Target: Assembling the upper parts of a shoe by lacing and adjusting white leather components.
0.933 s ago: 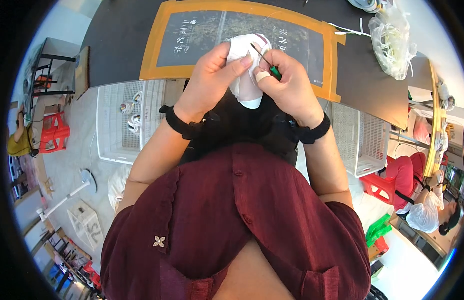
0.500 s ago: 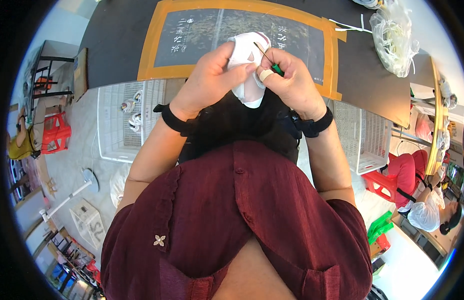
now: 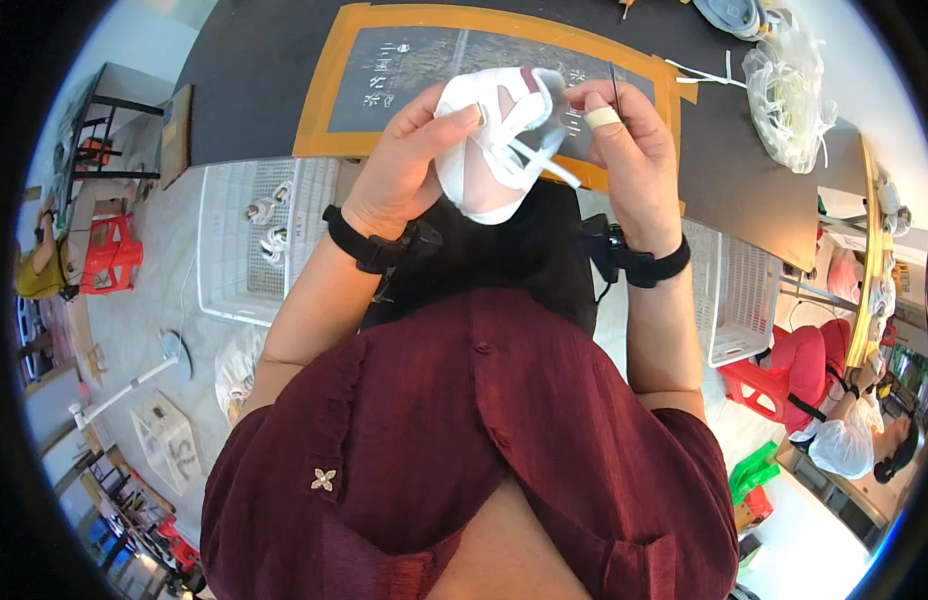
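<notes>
1. The orange-bordered panel (image 3: 329,90) lies on the dark surface (image 3: 239,100).
2. The white shoe-like piece (image 3: 474,180), with narrow white straps (image 3: 534,160) and a pale pink part, is held up over the near edge of the panel, around the middle of its width.
3. The left hand (image 3: 409,155), over the panel's near edge left of centre, has its grip closed around this piece, thumb on top.
4. The right hand (image 3: 632,150) is over the panel's near right part, its grip narrow, with a thin dark tool (image 3: 616,90) in it; blur hides whether its fingertips touch the straps.
5. A clear bag (image 3: 792,100) of white strips rests to the right of the panel; loose strips (image 3: 709,76) lie between the two.
6. Nearer the person than the panel, white baskets stand low to its left (image 3: 222,245) and right (image 3: 741,300).
</notes>
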`<state>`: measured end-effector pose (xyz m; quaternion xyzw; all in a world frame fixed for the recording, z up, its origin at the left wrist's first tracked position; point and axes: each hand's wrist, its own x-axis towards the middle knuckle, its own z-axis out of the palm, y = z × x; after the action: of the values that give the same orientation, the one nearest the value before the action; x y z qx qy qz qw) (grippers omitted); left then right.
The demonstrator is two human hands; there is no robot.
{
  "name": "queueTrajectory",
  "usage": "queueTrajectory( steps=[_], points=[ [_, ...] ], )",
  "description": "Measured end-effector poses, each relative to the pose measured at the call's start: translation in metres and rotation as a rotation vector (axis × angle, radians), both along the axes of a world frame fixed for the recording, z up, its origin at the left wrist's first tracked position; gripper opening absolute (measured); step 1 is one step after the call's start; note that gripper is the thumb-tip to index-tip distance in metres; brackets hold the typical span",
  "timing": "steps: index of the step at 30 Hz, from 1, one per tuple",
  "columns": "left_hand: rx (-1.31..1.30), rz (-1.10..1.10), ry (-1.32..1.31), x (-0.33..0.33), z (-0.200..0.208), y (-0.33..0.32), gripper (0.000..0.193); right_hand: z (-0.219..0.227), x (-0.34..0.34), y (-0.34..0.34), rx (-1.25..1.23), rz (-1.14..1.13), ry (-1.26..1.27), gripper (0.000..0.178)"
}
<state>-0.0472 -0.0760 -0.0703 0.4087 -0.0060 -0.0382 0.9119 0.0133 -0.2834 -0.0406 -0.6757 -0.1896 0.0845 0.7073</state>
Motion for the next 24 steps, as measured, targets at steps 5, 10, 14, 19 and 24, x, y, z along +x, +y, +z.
queueTrajectory(
  steps=[5,10,14,19,24],
  points=[
    [0.028,-0.051,-0.014,-0.003,0.008,0.01,0.037,-0.001,-0.007,0.0,-0.101,0.121,-0.066,0.017],
    [-0.024,-0.103,-0.024,-0.002,0.014,0.017,0.039,0.006,-0.015,0.0,-0.243,0.347,-0.383,0.017],
    [0.051,0.114,-0.095,0.001,0.012,0.01,0.037,0.001,-0.021,0.009,-0.264,0.2,-0.308,0.018],
    [0.224,0.271,0.088,-0.029,0.009,-0.007,0.031,-0.015,-0.026,0.037,-0.052,-0.136,-0.031,0.017],
    [0.299,0.244,0.129,-0.035,-0.001,-0.015,0.031,-0.017,-0.028,0.043,-0.133,0.025,0.108,0.018]
  ],
)
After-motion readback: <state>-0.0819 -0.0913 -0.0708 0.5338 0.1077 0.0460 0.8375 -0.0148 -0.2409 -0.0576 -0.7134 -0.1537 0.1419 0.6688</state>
